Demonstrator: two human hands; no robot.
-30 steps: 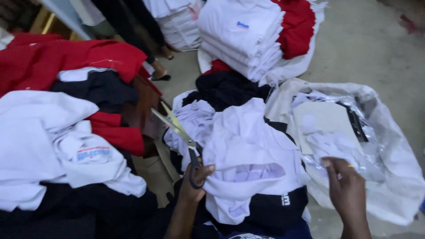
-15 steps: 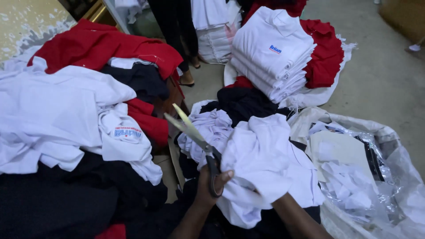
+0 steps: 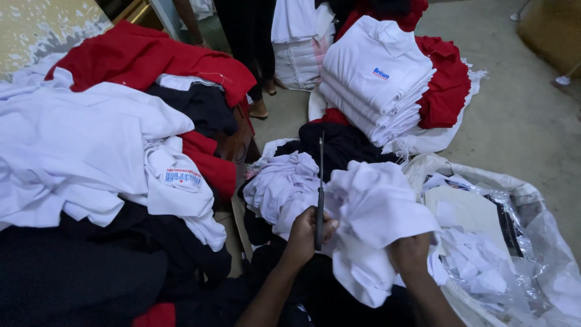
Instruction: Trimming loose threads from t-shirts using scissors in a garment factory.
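Note:
My left hand (image 3: 305, 233) grips a pair of scissors (image 3: 319, 194) by the handles, the blades closed and pointing straight up. My right hand (image 3: 411, 251) clutches a bunched white shirt (image 3: 375, 212) just to the right of the scissors. The shirt hangs over my lap, on top of dark garments. A crumpled white garment (image 3: 281, 181) lies just behind my left hand.
A heap of white, red and black garments (image 3: 103, 151) fills the table at left. A folded stack of white shirts (image 3: 375, 79) sits on red ones (image 3: 448, 85) behind. A clear plastic bag with paper scraps (image 3: 484, 242) lies at right. A person's legs (image 3: 254, 54) stand at the back.
The scissors swung from tilted left to upright. My right hand came in from the plastic bag and took hold of the white shirt. The view shifted left.

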